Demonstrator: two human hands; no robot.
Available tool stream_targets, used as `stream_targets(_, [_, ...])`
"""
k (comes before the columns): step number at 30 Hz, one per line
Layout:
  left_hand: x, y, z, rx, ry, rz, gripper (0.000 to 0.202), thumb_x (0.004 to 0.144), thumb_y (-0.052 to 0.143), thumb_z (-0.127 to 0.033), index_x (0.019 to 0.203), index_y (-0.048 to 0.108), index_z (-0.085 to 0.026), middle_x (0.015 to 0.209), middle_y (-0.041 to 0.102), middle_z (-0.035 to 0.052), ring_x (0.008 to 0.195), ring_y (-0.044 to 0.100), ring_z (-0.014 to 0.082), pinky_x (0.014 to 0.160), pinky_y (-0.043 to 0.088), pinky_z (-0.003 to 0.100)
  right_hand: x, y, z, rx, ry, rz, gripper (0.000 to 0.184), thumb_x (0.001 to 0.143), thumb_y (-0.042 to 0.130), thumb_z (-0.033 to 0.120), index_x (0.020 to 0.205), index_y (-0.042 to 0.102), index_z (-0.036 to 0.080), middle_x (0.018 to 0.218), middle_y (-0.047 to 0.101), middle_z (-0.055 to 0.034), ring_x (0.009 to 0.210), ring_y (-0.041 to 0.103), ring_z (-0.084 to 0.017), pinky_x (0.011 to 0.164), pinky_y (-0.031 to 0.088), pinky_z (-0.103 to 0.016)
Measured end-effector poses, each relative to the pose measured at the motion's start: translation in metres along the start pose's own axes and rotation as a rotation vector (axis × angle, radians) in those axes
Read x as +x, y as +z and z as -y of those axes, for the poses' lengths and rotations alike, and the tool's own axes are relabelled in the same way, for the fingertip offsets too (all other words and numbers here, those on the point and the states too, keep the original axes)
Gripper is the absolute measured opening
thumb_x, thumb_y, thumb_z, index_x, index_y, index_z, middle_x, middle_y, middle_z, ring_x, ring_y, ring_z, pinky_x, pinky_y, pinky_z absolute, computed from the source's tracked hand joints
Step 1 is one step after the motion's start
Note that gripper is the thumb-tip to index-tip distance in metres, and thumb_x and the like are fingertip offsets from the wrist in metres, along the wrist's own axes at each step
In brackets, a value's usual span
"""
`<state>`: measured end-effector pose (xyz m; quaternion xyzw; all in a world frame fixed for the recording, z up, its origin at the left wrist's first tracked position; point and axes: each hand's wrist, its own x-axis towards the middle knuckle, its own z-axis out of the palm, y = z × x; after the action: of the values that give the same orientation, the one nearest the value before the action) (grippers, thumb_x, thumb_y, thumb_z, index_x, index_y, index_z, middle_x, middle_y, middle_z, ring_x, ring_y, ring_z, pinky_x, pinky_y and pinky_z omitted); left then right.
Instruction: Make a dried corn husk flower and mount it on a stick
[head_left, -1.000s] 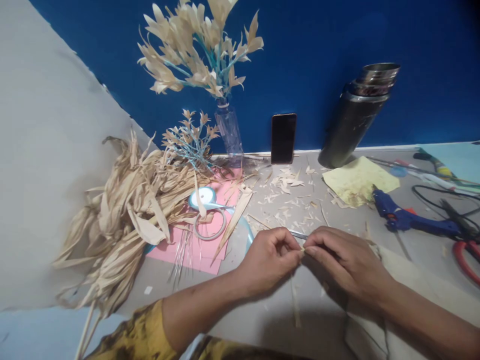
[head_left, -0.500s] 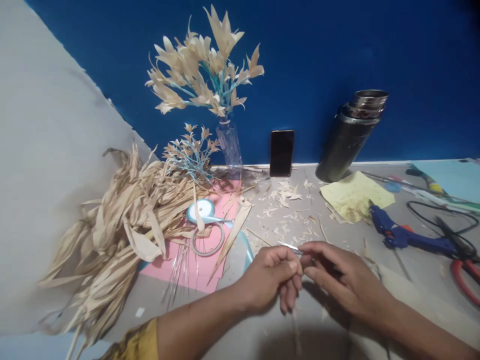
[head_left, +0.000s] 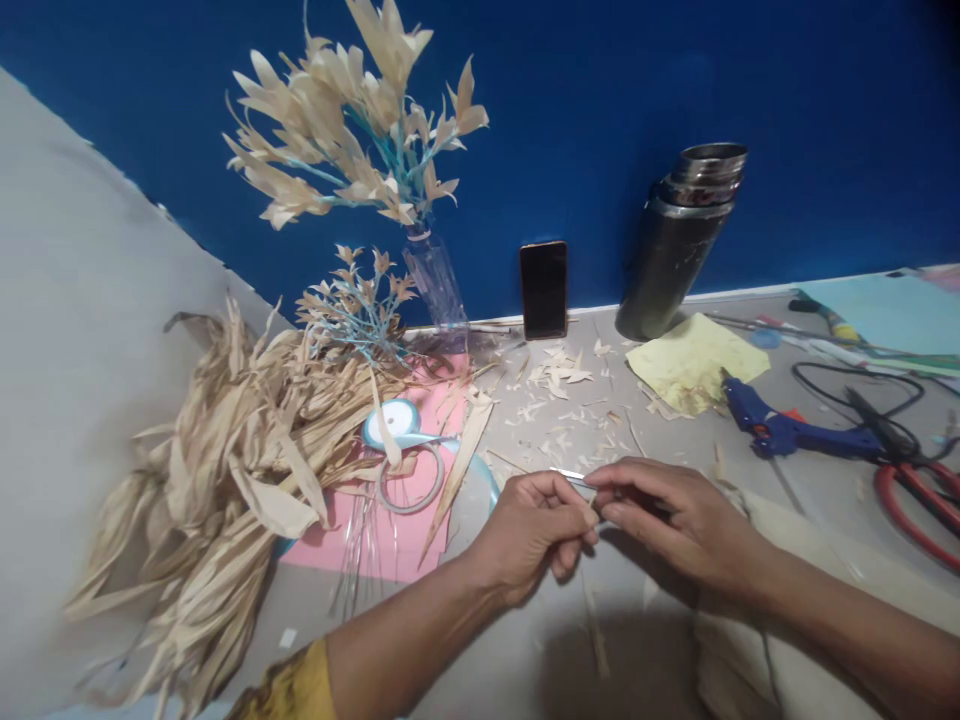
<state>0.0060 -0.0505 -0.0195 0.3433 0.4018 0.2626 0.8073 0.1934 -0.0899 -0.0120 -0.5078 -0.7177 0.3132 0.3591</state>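
Note:
My left hand (head_left: 541,530) is closed, thumb and forefinger pinched together. What sits in that pinch is too small to make out. My right hand (head_left: 675,515) meets it fingertip to fingertip, its fingers also closed on something hidden. A thin silver metal piece (head_left: 568,475) shows just beyond the right fingertips; I cannot tell whether that hand grips it. Pale cut husk scraps (head_left: 559,372) are scattered past the hands. To the left, a long dried husk strip (head_left: 461,465) lies near a light-blue ribbon roll (head_left: 390,424) and a grey ring (head_left: 411,507).
A heap of dried husks (head_left: 247,450) fills the left, beside pink paper (head_left: 412,555). Husk flowers stand in a clear bottle (head_left: 437,280). Behind are a phone (head_left: 544,290) and flask (head_left: 675,250). At right: yellow paper (head_left: 694,355), blue glue gun (head_left: 795,432), red-handled scissors (head_left: 919,510).
The view has shifted, so the flowers, phone and flask appear farther left and higher. My left hand's lower fingers have curled in. Both hands stay together at the fingertips.

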Motion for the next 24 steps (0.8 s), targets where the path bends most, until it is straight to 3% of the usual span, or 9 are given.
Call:
stream_targets(4, [0.001,0.0,0.003,0.011,-0.029,0.024,0.027,0.06,0.083,-0.023,0.063,0.059,-0.014,0.055,0.068,0.0046,0.03,0.045,0.0057,0.03,0.029,0.016,0.005,-0.002,0.001,0.067,-0.088,0.048,0.017,0.096,0.057,0.024,0.092,0.073,0.021,0.085,0.074,-0.0048,0.078,0.068,-0.017,0.072,0.051,-0.028])
stream_targets(8, [-0.002,0.0,0.002,0.132,-0.018,0.077,0.025,0.067,0.079,-0.031,0.071,0.062,-0.014,0.062,0.069,0.0046,0.035,0.047,0.0072,0.034,0.034,0.02,0.007,-0.003,0.002,0.02,0.012,0.067,0.022,0.096,0.056,0.026,0.079,0.068,0.021,0.076,0.071,-0.0018,0.069,0.064,-0.015,0.066,0.048,-0.026])
stream_targets(12, [-0.008,0.003,0.001,0.547,0.272,-0.063,0.013,0.073,0.07,-0.02,0.064,0.06,-0.016,0.058,0.06,-0.0014,0.052,0.05,0.0082,0.05,0.038,0.02,0.005,0.0,0.001,-0.047,0.112,0.073,0.026,0.095,0.054,0.032,0.074,0.063,0.02,0.068,0.067,0.0001,0.063,0.059,-0.015,0.06,0.044,-0.026])
stream_targets(14, [-0.008,0.003,0.002,0.645,0.369,-0.114,0.014,0.072,0.067,-0.016,0.062,0.058,-0.016,0.058,0.056,-0.0026,0.057,0.05,0.0084,0.054,0.039,0.019,0.004,0.001,0.001,-0.057,0.111,0.051,0.026,0.094,0.054,0.034,0.072,0.061,0.02,0.067,0.066,0.0004,0.062,0.058,-0.015,0.06,0.042,-0.026])
stream_targets(17, [-0.005,0.0,0.002,0.471,0.178,0.013,0.012,0.074,0.07,-0.024,0.076,0.059,-0.017,0.062,0.058,-0.0031,0.05,0.053,0.0088,0.046,0.04,0.019,0.004,-0.003,0.002,-0.042,0.126,0.01,0.028,0.094,0.052,0.035,0.072,0.06,0.021,0.066,0.065,0.0005,0.06,0.056,-0.015,0.058,0.042,-0.026])
stream_targets(19, [-0.001,-0.004,0.0,0.283,0.051,0.097,0.023,0.076,0.071,-0.035,0.086,0.06,-0.016,0.071,0.065,0.0008,0.045,0.055,0.0097,0.039,0.04,0.02,0.004,-0.008,0.003,-0.025,0.151,-0.011,0.028,0.094,0.051,0.035,0.072,0.06,0.021,0.064,0.064,0.001,0.059,0.055,-0.015,0.057,0.042,-0.025])
stream_targets(21, [0.001,-0.006,-0.002,0.167,0.03,0.119,0.032,0.078,0.07,-0.043,0.089,0.063,-0.014,0.081,0.07,0.0062,0.044,0.057,0.0099,0.035,0.041,0.02,0.004,-0.011,0.004,-0.023,0.154,-0.02,0.028,0.094,0.052,0.034,0.072,0.061,0.021,0.063,0.064,0.0011,0.058,0.056,-0.014,0.057,0.042,-0.025])
stream_targets(24, [0.002,-0.005,-0.003,0.131,0.046,0.124,0.037,0.078,0.073,-0.046,0.085,0.065,-0.011,0.078,0.07,0.007,0.043,0.057,0.0084,0.034,0.042,0.019,0.001,-0.008,0.004,-0.038,0.111,-0.005,0.027,0.095,0.053,0.032,0.072,0.063,0.021,0.065,0.066,0.0005,0.059,0.057,-0.014,0.058,0.043,-0.025])
